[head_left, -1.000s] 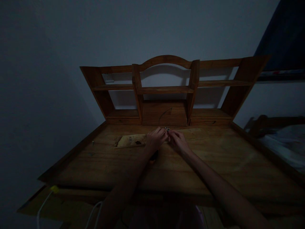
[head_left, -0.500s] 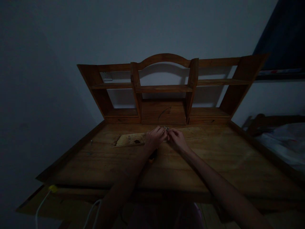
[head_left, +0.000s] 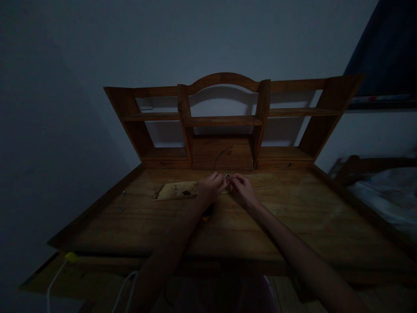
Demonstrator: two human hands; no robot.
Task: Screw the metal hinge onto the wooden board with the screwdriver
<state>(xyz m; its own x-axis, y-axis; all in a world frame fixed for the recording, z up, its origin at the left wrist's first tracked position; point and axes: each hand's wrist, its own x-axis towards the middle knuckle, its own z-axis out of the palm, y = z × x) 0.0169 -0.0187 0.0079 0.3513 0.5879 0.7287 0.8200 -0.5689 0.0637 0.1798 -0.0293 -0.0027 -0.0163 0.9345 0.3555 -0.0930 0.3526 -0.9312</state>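
Observation:
My left hand [head_left: 210, 188] and my right hand [head_left: 243, 188] meet over the desk, fingertips pinched together. Between them is a small shiny metal piece [head_left: 226, 175]; dim light and the fingers hide its exact kind. Under my left hand runs a pale strip of wood [head_left: 174, 190] with a dark, broken-looking left end and a dark spot. Its middle is covered by the hands. Beneath my left wrist lies a dark object with an orange end [head_left: 206, 217], mostly hidden by the forearm.
The wooden desk [head_left: 286, 217] has a shelf unit [head_left: 223, 121] at its back against the wall. Two small metal bits, perhaps screws, rest at the left: one upright [head_left: 124, 192], one lying [head_left: 120, 209]. White cables [head_left: 54, 278] hang at the front left. Bedding [head_left: 384, 191] is at the right.
Both hands stay together around the metal piece, with only slight finger movement. The whole view has shifted a little.

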